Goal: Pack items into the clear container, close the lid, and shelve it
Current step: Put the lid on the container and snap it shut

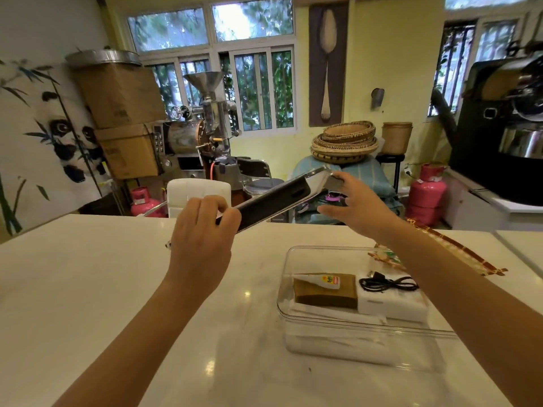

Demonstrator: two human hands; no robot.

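A clear container (296, 327) stands open on the white counter, right of centre. Inside lie a brown block (326, 296) with a small white glue bottle (318, 282) on it, a white box (393, 304) and a coiled black cable (385, 283). Above the counter I hold the clear lid (279, 196) tilted, its right end higher. My left hand (202, 230) grips the lid's lower left end. My right hand (351, 201) holds its upper right end, thumb on the corner.
A patterned strip with red edges (458, 251) lies on the counter behind the container. A white box (199, 195) sits past the counter's far edge. Beyond are a coffee roaster (197, 136), cardboard boxes, pink gas cylinders and stacked baskets.
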